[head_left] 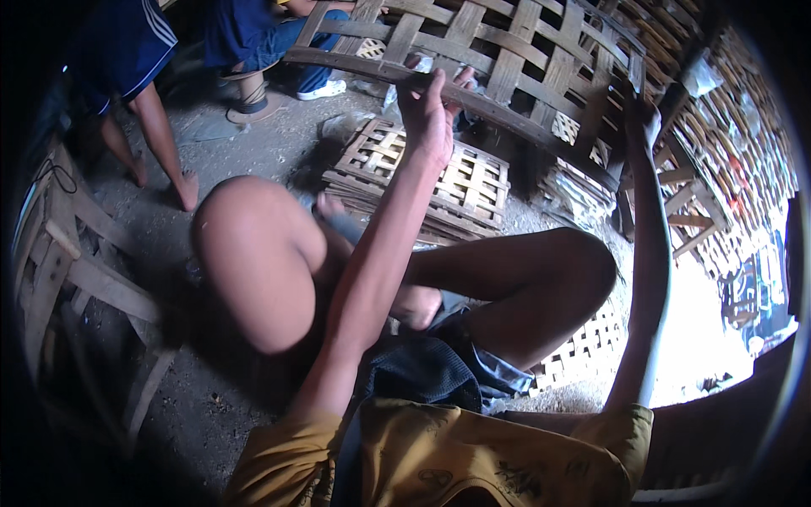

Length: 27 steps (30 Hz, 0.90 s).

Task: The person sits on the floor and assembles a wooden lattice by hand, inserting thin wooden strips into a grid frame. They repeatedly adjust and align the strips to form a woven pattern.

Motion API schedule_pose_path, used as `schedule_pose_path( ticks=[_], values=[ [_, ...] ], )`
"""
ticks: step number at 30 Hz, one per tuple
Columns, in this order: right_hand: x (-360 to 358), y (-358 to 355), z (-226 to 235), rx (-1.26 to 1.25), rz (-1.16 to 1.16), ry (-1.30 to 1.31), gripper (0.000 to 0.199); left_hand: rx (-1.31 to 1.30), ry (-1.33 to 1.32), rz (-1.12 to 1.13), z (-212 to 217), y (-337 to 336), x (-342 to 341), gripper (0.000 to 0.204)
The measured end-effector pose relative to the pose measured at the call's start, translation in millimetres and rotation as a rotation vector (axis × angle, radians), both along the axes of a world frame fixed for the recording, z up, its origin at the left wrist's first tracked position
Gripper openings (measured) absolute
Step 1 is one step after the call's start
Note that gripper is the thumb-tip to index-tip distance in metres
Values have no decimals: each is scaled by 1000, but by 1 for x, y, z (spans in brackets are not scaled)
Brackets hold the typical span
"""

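A woven panel of flat wooden or bamboo strips [505, 74] is held up in front of me, tilted, with a solid strip along its near edge. My left hand [429, 122] is closed on that near edge, its thumb and some fingertips showing at the strip. At the panel's right end, my right hand [645, 122] grips the side edge; its fingers are partly hidden in shadow. Below the panel, a stack of similar woven panels [463, 190] lies on the floor beyond my bent legs.
A wooden stand [110, 287] is close on my left. Two people sit at the far left, one by a spool-shaped stool [251, 93]. Stacked woven pieces [726, 135] rise on the right, beside a wooden frame [688, 198]. Another woven panel [583, 346] lies near my right knee.
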State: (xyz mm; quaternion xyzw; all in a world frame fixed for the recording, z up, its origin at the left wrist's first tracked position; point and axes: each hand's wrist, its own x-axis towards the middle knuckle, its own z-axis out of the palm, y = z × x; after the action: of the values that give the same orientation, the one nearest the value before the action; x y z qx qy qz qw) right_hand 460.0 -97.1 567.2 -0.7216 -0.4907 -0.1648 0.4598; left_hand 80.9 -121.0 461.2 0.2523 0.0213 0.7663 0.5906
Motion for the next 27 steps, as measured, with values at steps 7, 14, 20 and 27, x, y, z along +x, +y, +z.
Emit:
schedule_pose_path(
  ticks=[7, 14, 20, 27],
  values=[
    [-120, 77, -78, 313, 165, 102, 61, -169, -131, -56, -60, 86, -79, 61],
    [-220, 63, -253, 281, 443, 397, 27, -518, 209, 82, -180, 108, -143, 86],
    [-189, 18, -338, -445, 65, -87, 44, -733, 318, -20, -262, 113, -155, 81],
    [-246, -1, -251, -731, -45, -260, 48, -778, 594, -137, -294, 157, -142, 77]
  ],
)
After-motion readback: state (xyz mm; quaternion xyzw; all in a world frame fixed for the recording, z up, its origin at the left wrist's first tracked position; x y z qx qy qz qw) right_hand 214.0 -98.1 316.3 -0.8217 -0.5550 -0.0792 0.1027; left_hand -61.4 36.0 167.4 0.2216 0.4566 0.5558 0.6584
